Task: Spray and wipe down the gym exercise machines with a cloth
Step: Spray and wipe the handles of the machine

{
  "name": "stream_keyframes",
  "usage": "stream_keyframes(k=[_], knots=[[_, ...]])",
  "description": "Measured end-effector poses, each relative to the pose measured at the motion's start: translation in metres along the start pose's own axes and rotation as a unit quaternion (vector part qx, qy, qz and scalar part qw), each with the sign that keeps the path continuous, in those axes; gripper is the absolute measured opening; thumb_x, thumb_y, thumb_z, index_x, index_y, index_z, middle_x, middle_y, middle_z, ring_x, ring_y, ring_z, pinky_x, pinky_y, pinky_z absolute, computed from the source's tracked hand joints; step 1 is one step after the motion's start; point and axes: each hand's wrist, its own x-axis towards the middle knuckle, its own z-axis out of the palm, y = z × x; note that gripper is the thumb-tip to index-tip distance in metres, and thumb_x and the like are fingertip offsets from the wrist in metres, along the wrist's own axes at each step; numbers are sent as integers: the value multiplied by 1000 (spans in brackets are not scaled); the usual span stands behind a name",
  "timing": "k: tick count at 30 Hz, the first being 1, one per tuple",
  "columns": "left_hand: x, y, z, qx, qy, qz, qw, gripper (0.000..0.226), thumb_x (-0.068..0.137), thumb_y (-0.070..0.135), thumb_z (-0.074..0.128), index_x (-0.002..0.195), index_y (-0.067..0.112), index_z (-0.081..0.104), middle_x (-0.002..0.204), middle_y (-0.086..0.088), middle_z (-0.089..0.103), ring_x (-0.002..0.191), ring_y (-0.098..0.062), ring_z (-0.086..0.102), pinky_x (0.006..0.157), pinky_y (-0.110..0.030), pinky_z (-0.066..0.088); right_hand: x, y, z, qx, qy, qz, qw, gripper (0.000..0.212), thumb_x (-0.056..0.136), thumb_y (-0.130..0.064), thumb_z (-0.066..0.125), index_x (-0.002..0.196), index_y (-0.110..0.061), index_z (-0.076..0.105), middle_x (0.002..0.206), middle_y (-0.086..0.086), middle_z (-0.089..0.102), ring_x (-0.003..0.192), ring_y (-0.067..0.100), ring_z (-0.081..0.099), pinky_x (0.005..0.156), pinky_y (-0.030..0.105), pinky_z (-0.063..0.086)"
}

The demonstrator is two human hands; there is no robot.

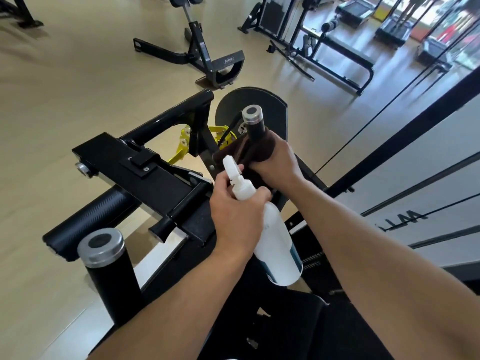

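A black exercise machine with yellow parts fills the middle of the view. My right hand grips a dark brown cloth wrapped round the machine's far upright handle, below its silver cap. My left hand holds a white spray bottle by its neck, nozzle up and pointing toward the cloth. A second handle with a silver cap stands at the lower left.
A black padded roller lies to the left below the frame. Another black bench frame stands on the beige floor behind. Cable machines and treadmills line the far right. A white panel with black rails runs along my right.
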Motion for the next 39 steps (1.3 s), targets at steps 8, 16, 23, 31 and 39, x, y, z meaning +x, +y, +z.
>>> stream_keyframes(k=[8, 16, 23, 31, 39], knots=[[-2, 0, 0, 5, -8, 7, 1000, 41, 77, 11, 81, 96, 37, 57, 85, 7, 65, 73, -6, 63, 68, -26, 53, 30, -56, -5, 77, 62, -99, 990, 43, 75, -29, 86, 114, -24, 67, 100, -14, 73, 95, -4, 66, 82, 18, 53], [-10, -4, 1, 15, -25, 6, 1000, 50, 76, 20, 81, 116, 39, 59, 102, -4, 73, 89, -19, 74, 81, -37, 62, -21, 18, -2, -11, 13, 39, 999, 50, 83, -25, 84, 128, -30, 62, 93, -20, 65, 82, -12, 58, 66, 8, 40], [-32, -7, 6, 26, -111, 40, 993, 45, 79, 6, 80, 114, 28, 61, 81, -1, 67, 70, -3, 64, 69, -13, 52, -130, 43, -36, 327, 208, 243, 889, 21, 89, 3, 69, 104, -12, 73, 88, 3, 78, 82, 16, 74, 68, 28, 59], [-67, -28, 17, 93, -258, 33, 961, 46, 83, 19, 82, 116, 35, 55, 83, -5, 69, 79, -19, 72, 78, -30, 58, -279, 68, -9, 610, 245, 495, 569, 41, 104, -33, 54, 121, -1, 73, 112, 22, 76, 93, 38, 76, 77, 47, 63], [-91, -75, 27, 177, -255, -8, 951, 39, 85, 24, 77, 115, 37, 57, 97, 2, 68, 92, -19, 71, 88, -40, 57, -334, 76, 26, 701, 204, 437, 526, 50, 110, -20, 37, 96, -1, 82, 97, 19, 75, 77, 32, 76, 65, 39, 64]])
